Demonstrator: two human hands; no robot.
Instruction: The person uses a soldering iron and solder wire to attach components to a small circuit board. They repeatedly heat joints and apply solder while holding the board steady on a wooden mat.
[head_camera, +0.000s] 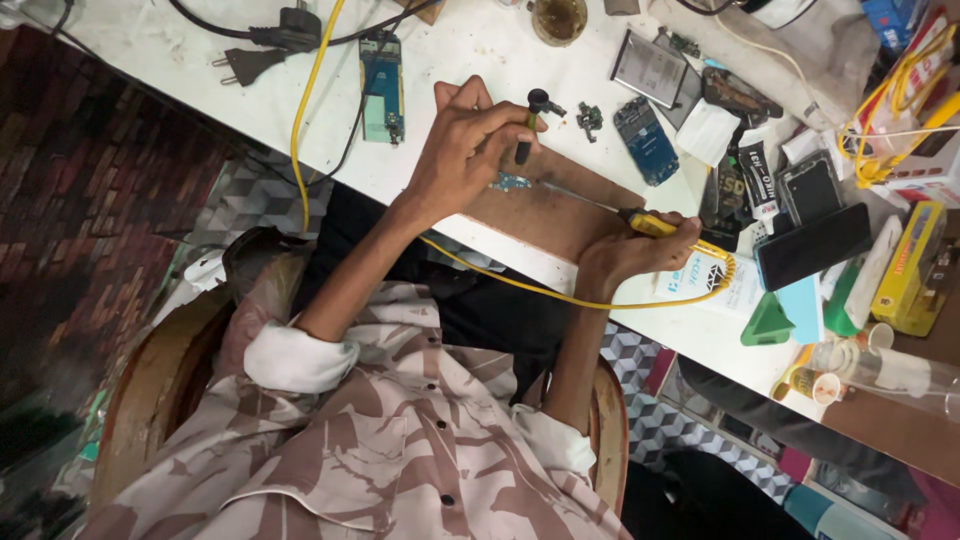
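Our left hand (465, 150) is pinching a black tool (527, 125) over a small blue circuit board (510, 182); our right hand (630, 250) is gripping a yellow soldering iron (648, 224) near it.

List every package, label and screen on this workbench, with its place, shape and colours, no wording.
Yellow box: far right edge of the white bench, long, with red print.
Dark phone: left of the yellow box, flat black rectangle, screen dark.
Black-and-white sachet: above the dark phone, small and narrow.
White card: beside the right hand, blue and black print.
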